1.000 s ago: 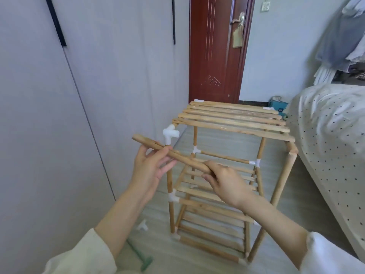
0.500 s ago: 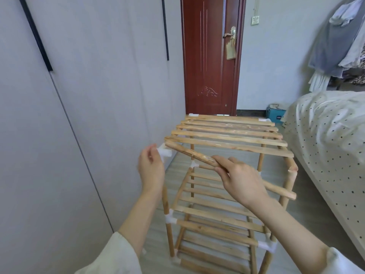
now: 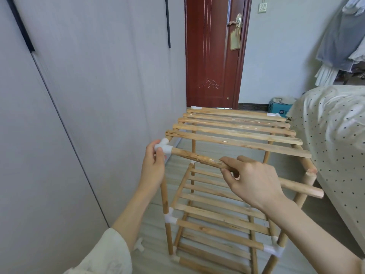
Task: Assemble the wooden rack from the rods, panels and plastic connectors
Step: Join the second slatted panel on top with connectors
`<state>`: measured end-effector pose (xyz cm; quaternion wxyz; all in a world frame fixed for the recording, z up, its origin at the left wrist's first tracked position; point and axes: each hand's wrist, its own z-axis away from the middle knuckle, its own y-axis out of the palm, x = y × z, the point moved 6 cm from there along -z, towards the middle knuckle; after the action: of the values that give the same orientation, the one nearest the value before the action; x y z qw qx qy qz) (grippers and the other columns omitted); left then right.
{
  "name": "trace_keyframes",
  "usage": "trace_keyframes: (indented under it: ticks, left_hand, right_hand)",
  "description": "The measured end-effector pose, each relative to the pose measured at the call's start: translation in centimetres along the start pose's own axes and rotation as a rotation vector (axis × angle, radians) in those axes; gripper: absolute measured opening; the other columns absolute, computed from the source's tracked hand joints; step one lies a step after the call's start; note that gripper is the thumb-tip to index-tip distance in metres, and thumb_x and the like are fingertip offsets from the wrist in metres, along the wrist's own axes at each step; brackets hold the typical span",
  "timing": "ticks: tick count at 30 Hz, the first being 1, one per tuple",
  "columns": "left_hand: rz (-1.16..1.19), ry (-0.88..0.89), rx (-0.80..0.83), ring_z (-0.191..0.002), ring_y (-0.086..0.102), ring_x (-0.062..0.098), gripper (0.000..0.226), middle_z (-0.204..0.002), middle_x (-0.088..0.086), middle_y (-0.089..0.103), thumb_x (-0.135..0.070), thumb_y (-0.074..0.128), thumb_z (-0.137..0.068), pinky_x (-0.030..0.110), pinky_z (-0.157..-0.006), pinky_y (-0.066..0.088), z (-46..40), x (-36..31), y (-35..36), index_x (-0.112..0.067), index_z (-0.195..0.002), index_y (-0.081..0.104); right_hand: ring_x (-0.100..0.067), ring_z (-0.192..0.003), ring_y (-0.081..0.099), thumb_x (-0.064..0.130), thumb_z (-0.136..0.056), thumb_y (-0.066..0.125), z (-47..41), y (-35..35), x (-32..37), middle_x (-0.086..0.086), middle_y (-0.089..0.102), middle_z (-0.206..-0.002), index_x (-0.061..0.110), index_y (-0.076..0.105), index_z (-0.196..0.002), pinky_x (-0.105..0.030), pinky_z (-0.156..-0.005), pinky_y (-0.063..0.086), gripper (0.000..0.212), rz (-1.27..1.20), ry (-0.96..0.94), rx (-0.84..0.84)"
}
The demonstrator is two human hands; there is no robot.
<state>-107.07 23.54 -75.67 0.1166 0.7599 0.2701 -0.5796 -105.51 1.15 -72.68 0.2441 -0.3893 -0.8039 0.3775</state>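
My left grip (image 3: 155, 167) pinches the white connector (image 3: 164, 147) on the rack (image 3: 233, 135)'s near-left post top. My right grip (image 3: 250, 178) is curled around a rod (image 3: 195, 157), held level across the front; 1 end sits at the connector's socket, the other overhangs the near-right post. The rod looks light, stiff and dry, not slippery. I judge a mid-length hold steers it best; the thin plastic connector wants bracing.

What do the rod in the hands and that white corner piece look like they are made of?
The rod looks like bare, unvarnished wood: pale tan, matte, with grain and darker streaks. The corner piece looks like moulded plastic: plain white, smooth, with rounded sockets. The slats look like the same raw wood.
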Motion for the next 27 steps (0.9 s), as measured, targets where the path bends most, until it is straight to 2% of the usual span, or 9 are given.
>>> trace_keyframes:
  ticks: [3,5,7,11,13,16,19,22,27]
  left_hand:
    - [0.05,-0.024,-0.041,-0.113,0.053,0.019,0.021,-0.121,-0.002,0.051,-0.028,0.032,-0.101,0.021,-0.085,0.044,-0.2,0.2,0.1,-0.025,-0.119,0.044]
    - [0.05,-0.028,-0.055,-0.113,0.053,0.018,0.026,-0.124,-0.003,0.052,-0.03,0.033,-0.101,0.024,-0.088,0.045,0.0,0.3,0.1,-0.025,-0.123,0.045]
    - [0.023,-0.036,-0.067,-0.113,0.054,0.018,0.036,-0.125,-0.006,0.052,-0.034,0.033,-0.101,0.029,-0.094,0.045,0.1,0.2,0.0,-0.024,-0.132,0.045]
    - [0.036,-0.043,-0.104,-0.099,0.061,0.015,0.038,-0.116,-0.006,0.06,-0.034,0.035,-0.1,0.018,-0.076,0.044,0.1,0.2,-0.4,-0.021,-0.131,0.052]
    - [0.038,-0.036,-0.113,-0.095,0.062,0.013,0.036,-0.112,-0.007,0.062,-0.034,0.037,-0.1,0.018,-0.074,0.044,0.3,0.2,-0.6,-0.023,-0.129,0.054]
    - [0.033,-0.033,-0.11,-0.094,0.063,0.014,0.036,-0.111,-0.007,0.063,-0.034,0.039,-0.099,0.021,-0.077,0.046,0.5,0.3,-0.8,-0.023,-0.129,0.055]
    - [0.022,-0.025,-0.096,-0.096,0.064,0.014,0.038,-0.114,-0.006,0.063,-0.036,0.039,-0.099,0.023,-0.079,0.047,0.6,0.2,-1.0,-0.022,-0.132,0.053]
    - [0.005,-0.023,-0.079,-0.098,0.063,0.014,0.039,-0.117,-0.005,0.061,-0.036,0.038,-0.099,0.025,-0.082,0.047,0.8,0.2,-1.1,-0.022,-0.133,0.052]
    - [-0.067,-0.035,-0.021,-0.108,0.058,0.017,0.041,-0.118,-0.008,0.056,-0.037,0.033,-0.1,0.026,-0.085,0.042,0.7,0.0,-0.5,-0.025,-0.136,0.045]
  right_hand:
    - [-0.022,-0.043,0.058,0.046,-0.079,0.052,-0.7,0.1,0.4,0.008,0.058,-0.057,0.03,0.072,-0.091,-0.024,-0.035,0.039,0.029,0.004,-0.054,-0.076]
    - [-0.021,-0.039,0.056,0.049,-0.078,0.054,-1.1,0.2,0.7,0.007,0.058,-0.055,0.027,0.073,-0.087,-0.022,-0.031,0.035,0.03,0.035,-0.096,-0.095]
    - [-0.021,-0.037,0.054,0.051,-0.08,0.051,-1.4,0.0,0.9,0.006,0.055,-0.053,0.027,0.072,-0.082,-0.016,-0.033,0.026,0.032,0.063,-0.108,-0.099]
    - [-0.021,-0.034,0.049,0.052,-0.082,0.038,-2.2,-0.1,1.2,0.006,0.051,-0.051,0.029,0.069,-0.074,-0.01,-0.042,0.009,0.039,0.069,-0.106,-0.08]
    - [-0.02,-0.035,0.05,0.053,-0.081,0.037,-2.4,0.1,1.1,0.007,0.052,-0.051,0.029,0.07,-0.075,-0.013,-0.037,0.014,0.041,0.057,-0.121,-0.065]
    - [-0.02,-0.038,0.053,0.055,-0.082,0.039,-2.7,0.2,0.8,0.008,0.055,-0.052,0.029,0.072,-0.077,-0.021,-0.032,0.03,0.043,0.051,-0.143,-0.066]
    - [-0.024,-0.061,0.064,0.053,-0.089,0.047,-2.8,0.2,1.1,0.005,0.065,-0.068,0.029,0.071,-0.093,-0.028,-0.047,0.043,0.035,0.05,-0.174,0.004]
    - [-0.023,-0.086,0.064,0.055,-0.093,0.039,-2.8,0.4,1.0,0.005,0.069,-0.091,0.032,0.063,-0.114,-0.03,-0.064,0.045,0.04,0.036,-0.152,0.103]
    - [-0.019,-0.089,0.063,0.058,-0.091,0.037,-2.8,0.0,0.7,0.007,0.067,-0.091,0.034,0.063,-0.112,-0.027,-0.066,0.043,0.041,0.031,-0.113,0.124]
